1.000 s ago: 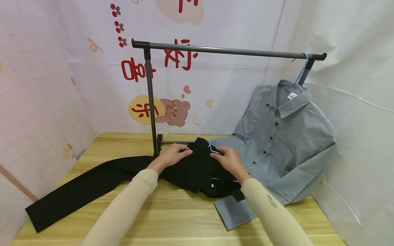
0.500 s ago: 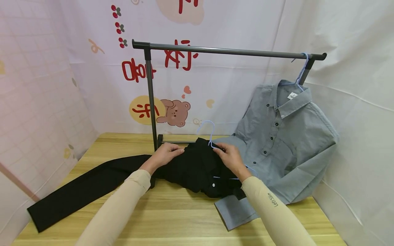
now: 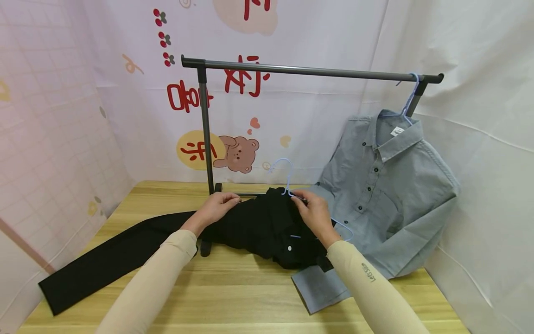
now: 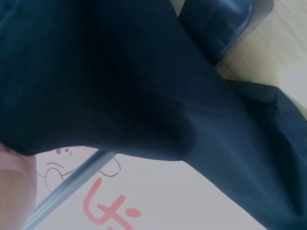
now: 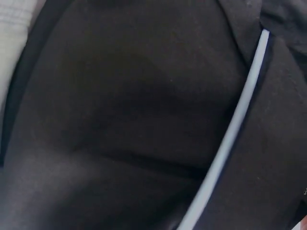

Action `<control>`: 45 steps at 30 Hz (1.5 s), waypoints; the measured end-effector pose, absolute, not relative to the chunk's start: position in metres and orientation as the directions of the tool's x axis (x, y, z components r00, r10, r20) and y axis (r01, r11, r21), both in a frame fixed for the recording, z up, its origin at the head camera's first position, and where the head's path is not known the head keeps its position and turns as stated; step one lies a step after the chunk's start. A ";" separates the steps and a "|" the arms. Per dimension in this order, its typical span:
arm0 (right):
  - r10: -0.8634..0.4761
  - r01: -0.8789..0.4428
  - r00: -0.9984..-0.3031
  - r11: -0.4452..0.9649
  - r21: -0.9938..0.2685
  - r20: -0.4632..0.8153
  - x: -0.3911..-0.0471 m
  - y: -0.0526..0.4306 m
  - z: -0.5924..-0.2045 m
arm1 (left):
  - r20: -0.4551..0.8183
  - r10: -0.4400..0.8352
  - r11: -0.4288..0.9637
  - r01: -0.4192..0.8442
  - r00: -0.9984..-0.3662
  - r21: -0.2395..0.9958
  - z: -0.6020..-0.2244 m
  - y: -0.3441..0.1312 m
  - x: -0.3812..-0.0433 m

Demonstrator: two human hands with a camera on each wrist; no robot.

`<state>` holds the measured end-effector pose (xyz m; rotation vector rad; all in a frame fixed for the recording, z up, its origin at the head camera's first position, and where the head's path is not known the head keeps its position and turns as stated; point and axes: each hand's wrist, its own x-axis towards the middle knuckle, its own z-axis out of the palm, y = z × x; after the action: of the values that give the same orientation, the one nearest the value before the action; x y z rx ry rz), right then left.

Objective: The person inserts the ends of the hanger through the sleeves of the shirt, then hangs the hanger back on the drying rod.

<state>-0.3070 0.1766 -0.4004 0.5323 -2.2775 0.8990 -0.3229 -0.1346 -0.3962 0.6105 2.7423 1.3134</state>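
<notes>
- Leftward along the black garment (image 3: pixel 254 227), your left hand (image 3: pixel 213 208) has slid away from the collar since a second ago; the hook of the blue hanger (image 5: pixel 233 129) now stands a little higher, near your right hand (image 3: pixel 314 213).
- Your left hand pinches the garment's upper edge, fingers and thumb together, and the cloth stretches between it and the collar.
- Your right hand pinches the hanger just beside the neck of its hook, together with the dark cloth there.
- The hanger sits partly inside the garment; one end sticks out past your right wrist.
- The garment lies bunched in the middle of the table (image 3: pixel 233 297), with a white button (image 3: pixel 289 248) near its lower edge and one long strip running to the table's left edge.
- Part of it crosses the rack (image 3: pixel 313 71) near a dark foot (image 3: pixel 206 248).
- Beside your right arm, a grey shirt (image 3: pixel 388 185) hangs from the rack's right end on a second hanger (image 3: pixel 410 98); its cuff (image 3: pixel 319 290) lies on the table.
- Behind everything, you face a printed backdrop (image 3: pixel 317 28) with red characters and a bear (image 3: pixel 240 157).
</notes>
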 end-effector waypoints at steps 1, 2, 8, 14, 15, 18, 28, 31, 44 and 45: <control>-0.120 -0.552 -0.734 0.679 -0.485 0.668 -0.307 0.177 -0.400 | 0.142 0.356 0.561 0.334 -0.923 0.757 -0.397 -0.134 -0.323; -0.106 -0.544 -0.743 0.671 -0.503 0.661 -0.307 0.177 -0.400 | 0.147 0.359 0.558 0.339 -0.921 0.757 -0.396 -0.133 -0.322; -0.110 -0.548 -0.751 0.655 -0.521 0.651 -0.309 0.172 -0.402 | 0.152 0.380 0.562 0.358 -0.912 0.746 -0.395 -0.114 -0.323; -0.130 -0.533 -0.775 0.662 -0.528 0.619 -0.307 0.162 -0.399 | 0.221 0.372 0.535 0.402 -0.902 0.743 -0.390 -0.088 -0.320; -0.133 -0.529 -0.778 0.666 -0.526 0.614 -0.307 0.160 -0.398 | 0.232 0.372 0.533 0.412 -0.899 0.739 -0.389 -0.085 -0.319; -0.146 -0.523 -0.783 0.681 -0.513 0.605 -0.305 0.155 -0.395 | 0.277 0.390 0.529 0.460 -0.878 0.714 -0.390 -0.075 -0.317; -0.199 -0.501 -0.771 0.776 -0.383 0.605 -0.304 0.177 -0.399 | 0.267 0.315 0.503 0.399 -0.911 0.767 -0.393 -0.079 -0.314; -0.212 -0.525 -0.736 0.778 -0.344 0.643 -0.305 0.183 -0.401 | 0.268 0.295 0.498 0.386 -0.917 0.776 -0.393 -0.082 -0.314; -0.054 -0.412 -0.784 0.790 -0.454 0.619 -0.290 0.165 -0.400 | 0.241 0.222 0.466 0.320 -0.945 0.825 -0.399 -0.082 -0.313; -0.046 -0.422 -0.772 0.783 -0.457 0.634 -0.287 0.163 -0.401 | 0.238 0.216 0.461 0.314 -0.947 0.830 -0.399 -0.082 -0.313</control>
<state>-0.2867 0.1632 -0.4007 0.3461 -2.3534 0.7975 -0.3131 -0.0821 -0.3995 0.5041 2.7687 1.6063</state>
